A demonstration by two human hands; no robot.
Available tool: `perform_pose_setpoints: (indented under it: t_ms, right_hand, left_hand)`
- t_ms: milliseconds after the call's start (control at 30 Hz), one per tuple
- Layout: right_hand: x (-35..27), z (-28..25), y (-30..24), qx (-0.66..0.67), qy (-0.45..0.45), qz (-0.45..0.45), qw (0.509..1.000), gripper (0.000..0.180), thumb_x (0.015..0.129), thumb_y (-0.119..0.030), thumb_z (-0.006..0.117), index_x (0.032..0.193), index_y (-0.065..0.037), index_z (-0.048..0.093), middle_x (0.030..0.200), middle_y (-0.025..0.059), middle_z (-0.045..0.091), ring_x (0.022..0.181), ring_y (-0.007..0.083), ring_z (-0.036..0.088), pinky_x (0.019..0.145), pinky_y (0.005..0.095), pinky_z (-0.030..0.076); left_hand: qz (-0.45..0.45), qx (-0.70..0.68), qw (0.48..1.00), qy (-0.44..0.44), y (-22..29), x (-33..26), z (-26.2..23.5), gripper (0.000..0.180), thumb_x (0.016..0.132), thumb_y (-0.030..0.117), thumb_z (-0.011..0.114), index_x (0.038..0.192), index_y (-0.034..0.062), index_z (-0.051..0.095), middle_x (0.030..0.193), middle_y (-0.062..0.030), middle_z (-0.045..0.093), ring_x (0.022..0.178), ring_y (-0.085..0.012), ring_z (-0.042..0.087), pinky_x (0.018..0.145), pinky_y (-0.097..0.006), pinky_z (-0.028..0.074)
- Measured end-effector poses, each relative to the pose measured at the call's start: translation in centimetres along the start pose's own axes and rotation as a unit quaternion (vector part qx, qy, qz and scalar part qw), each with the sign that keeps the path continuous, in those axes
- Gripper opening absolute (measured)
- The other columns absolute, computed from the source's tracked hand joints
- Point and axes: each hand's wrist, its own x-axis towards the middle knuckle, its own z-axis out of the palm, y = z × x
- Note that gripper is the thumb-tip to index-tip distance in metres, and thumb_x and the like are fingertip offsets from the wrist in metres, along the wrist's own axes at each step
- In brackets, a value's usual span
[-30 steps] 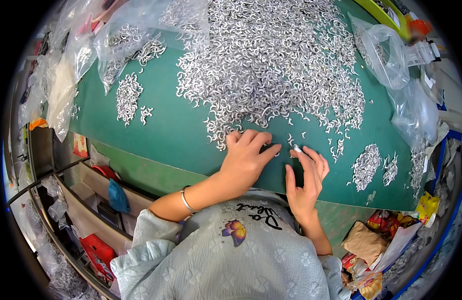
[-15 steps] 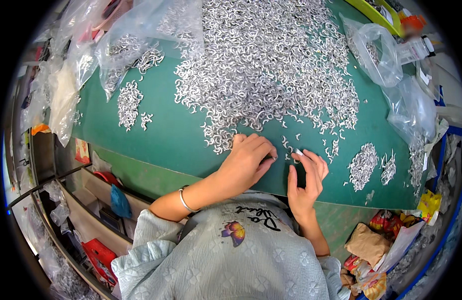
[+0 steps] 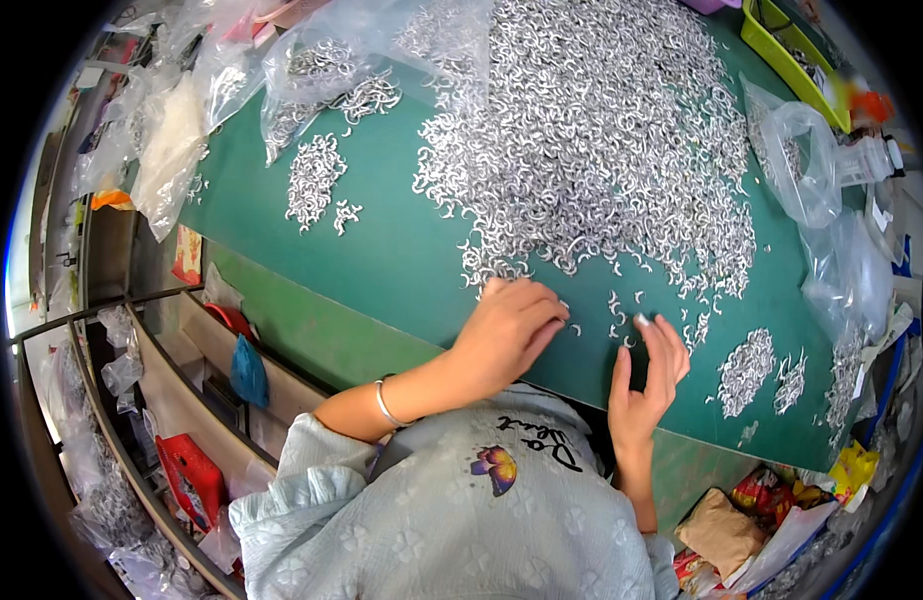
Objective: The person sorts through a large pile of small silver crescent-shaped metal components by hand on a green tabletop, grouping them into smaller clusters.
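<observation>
A broad heap of small silvery curved metal pieces (image 3: 601, 130) covers the far middle of the green table (image 3: 381, 270). At the heap's near edge, my left hand (image 3: 511, 335) is bent with its fingers curled and thumb close to the index finger. What it pinches, if anything, is too small to make out. To its right, my right hand (image 3: 649, 380) has its thumb apart from its fingers, with nothing visible between them. The index fingertip bears something white. A few loose curved pieces (image 3: 616, 308) lie just beyond my right hand.
Small separate piles lie at the left (image 3: 315, 182) and right (image 3: 746, 372). Clear plastic bags (image 3: 806, 170) rest on the right side, others on the left. A yellow-green tray (image 3: 793, 60) stands far right. Drawers (image 3: 226, 370) sit below left; a brown paper bag (image 3: 721, 530) lies lower right.
The whole view has turned slightly, shifting the table and heap rightward in the picture. Both hands stay near the heap's near edge, with little change in their poses.
</observation>
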Motion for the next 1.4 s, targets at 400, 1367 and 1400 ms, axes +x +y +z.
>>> perform_pose_setpoints:
  t_ms: [400, 1367, 1400]
  right_hand:
    - [0.5, -1.1, -0.3, -0.010, -0.045, 0.006, 0.999, 0.029, 0.085, -0.002, 0.064, 0.114, -0.002, 0.064, 0.118, 0.0096, 0.065, 0.122, 0.0317, 0.055, 0.109, 0.0497, 0.027]
    - [-0.3, -0.9, -1.7, 0.174, -0.002, 0.020, 0.984, 0.017, 0.075, -0.003, 0.077, 0.088, -0.007, 0.067, 0.094, 0.0045, 0.068, 0.104, 0.0287, 0.061, 0.096, 0.0437, 0.038]
    - [-0.4, -0.9, -1.6, 0.169, 0.001, 0.017, 0.985, 0.017, 0.075, -0.003, 0.077, 0.088, -0.007, 0.067, 0.094, 0.0046, 0.068, 0.104, 0.0288, 0.061, 0.096, 0.0439, 0.038]
  left_hand:
    - [-0.203, -0.183, 0.961, -0.047, 0.9, -1.3, -0.2, 0.016, 0.083, -0.005, 0.068, 0.098, 0.0002, 0.068, 0.090, -0.0066, 0.068, 0.077, -0.0149, 0.062, 0.069, -0.027, 0.048]
    - [-0.270, -0.457, 0.843, -0.086, 2.6, -0.7, 2.1, 0.011, 0.092, 0.002, 0.066, 0.100, -0.0042, 0.067, 0.095, -0.0036, 0.067, 0.081, -0.0071, 0.059, 0.072, -0.022, 0.048]
    - [-0.276, -0.456, 0.842, -0.084, 2.6, -0.7, 2.1, 0.011, 0.092, 0.003, 0.065, 0.100, -0.0043, 0.067, 0.095, -0.0040, 0.067, 0.081, -0.0073, 0.059, 0.072, -0.022, 0.048]
